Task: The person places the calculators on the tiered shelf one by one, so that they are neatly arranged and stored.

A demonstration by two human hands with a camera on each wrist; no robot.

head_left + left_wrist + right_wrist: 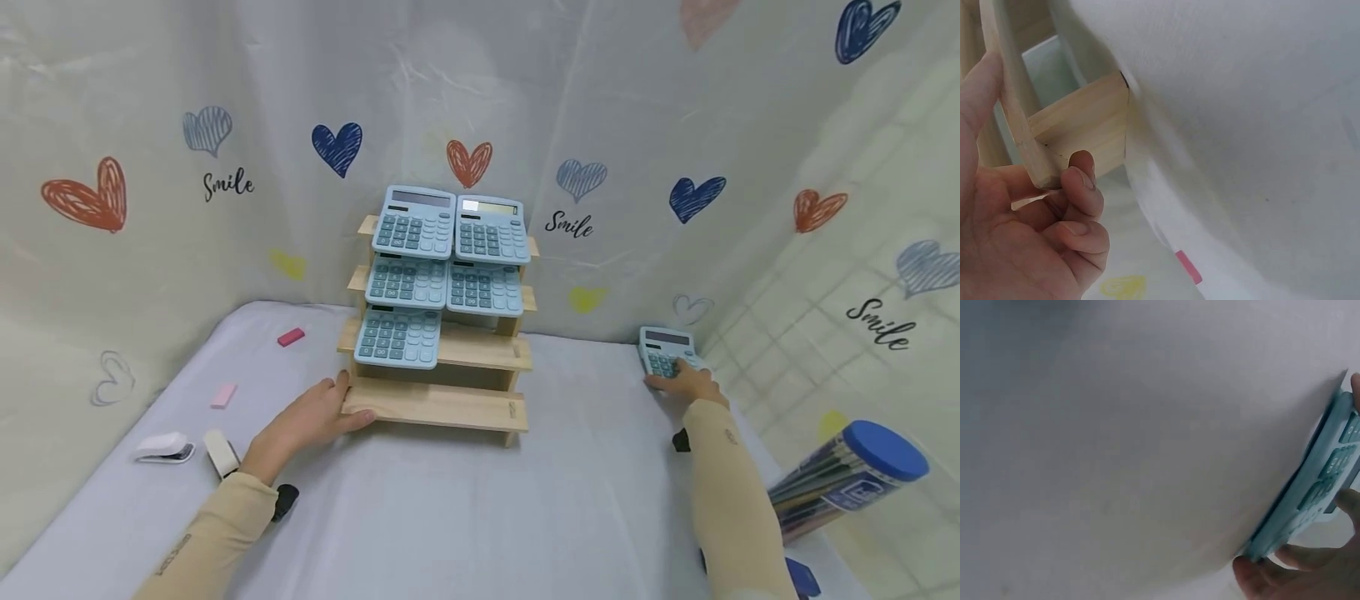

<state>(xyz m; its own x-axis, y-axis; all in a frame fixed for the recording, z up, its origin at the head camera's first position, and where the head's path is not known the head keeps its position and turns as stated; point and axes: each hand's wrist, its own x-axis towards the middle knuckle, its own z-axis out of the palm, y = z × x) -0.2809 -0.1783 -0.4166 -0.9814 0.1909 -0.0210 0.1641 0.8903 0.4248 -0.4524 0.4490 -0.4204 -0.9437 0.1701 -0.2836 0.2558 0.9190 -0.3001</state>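
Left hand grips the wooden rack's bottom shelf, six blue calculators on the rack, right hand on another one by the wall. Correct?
Not quite: the head view shows five light-blue calculators on the stepped wooden rack, not six. The left hand does grip its bottom shelf, and the right hand is on the separate light-blue calculator.

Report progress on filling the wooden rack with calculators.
Done: five calculators sit on the wooden rack, two on each upper tier and one on the left of the third. In hand: the right hand grips a sixth calculator on the table, while the left hand holds the rack's bottom shelf. Left: the empty slot on the third tier and the bare bottom shelf.
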